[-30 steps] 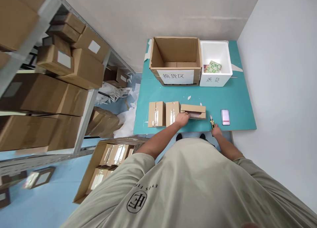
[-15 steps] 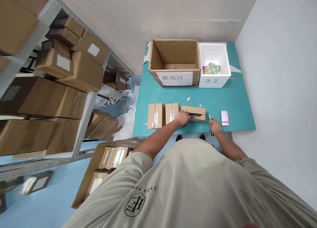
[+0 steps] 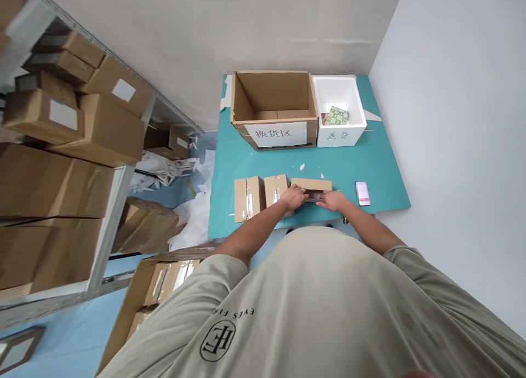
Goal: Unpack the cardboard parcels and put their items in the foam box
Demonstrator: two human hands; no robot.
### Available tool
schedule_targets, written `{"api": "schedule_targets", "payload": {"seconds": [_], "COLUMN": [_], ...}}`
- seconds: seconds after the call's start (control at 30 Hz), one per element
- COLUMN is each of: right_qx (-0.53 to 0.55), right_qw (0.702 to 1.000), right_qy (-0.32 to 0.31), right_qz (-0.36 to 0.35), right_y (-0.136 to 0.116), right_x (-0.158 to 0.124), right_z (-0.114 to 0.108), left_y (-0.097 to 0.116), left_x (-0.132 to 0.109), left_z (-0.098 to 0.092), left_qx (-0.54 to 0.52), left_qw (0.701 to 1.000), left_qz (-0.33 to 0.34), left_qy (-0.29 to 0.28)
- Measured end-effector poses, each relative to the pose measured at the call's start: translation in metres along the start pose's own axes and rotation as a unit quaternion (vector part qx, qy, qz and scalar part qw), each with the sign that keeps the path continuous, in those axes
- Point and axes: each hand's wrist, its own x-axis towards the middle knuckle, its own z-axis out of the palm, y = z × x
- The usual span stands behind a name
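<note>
Teal bench (image 3: 287, 167) here; our left hand (image 3: 293, 197) and right hand (image 3: 332, 201) clamp the cardboard box (image 3: 311, 184) from both ends, seemingly to steady it; taped cartons (image 3: 249, 199) sit just beside.

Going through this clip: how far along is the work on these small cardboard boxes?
Done, it seems: the small cardboard box shows a dark opening along its near side, and a green patterned package lies in the white foam box. In hand: the left hand and right hand hold that opened box. Left: two taped boxes on the teal table, with more in the floor carton.
</note>
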Motion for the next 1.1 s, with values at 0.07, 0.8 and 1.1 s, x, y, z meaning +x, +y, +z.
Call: {"api": "schedule_targets", "payload": {"seconds": [0.07, 0.8, 1.1], "right_qx": [-0.005, 0.113, 0.145], "right_qw": [1.0, 0.984, 0.975], "right_qy": [0.021, 0.132, 0.162], "right_qz": [-0.008, 0.03, 0.037], "right_y": [0.002, 0.049, 0.052], "right_x": [0.001, -0.013, -0.013], "right_z": [0.005, 0.033, 0.037], "left_y": [0.002, -0.001, 0.005], "left_x": [-0.003, -0.029, -0.024], "left_z": [-0.002, -0.006, -0.009], "left_qx": [-0.007, -0.036, -0.03], "left_qw": [1.0, 0.989, 0.988], "left_qz": [-0.012, -0.139, -0.15], "left_qy": [-0.004, 0.026, 0.014]}}
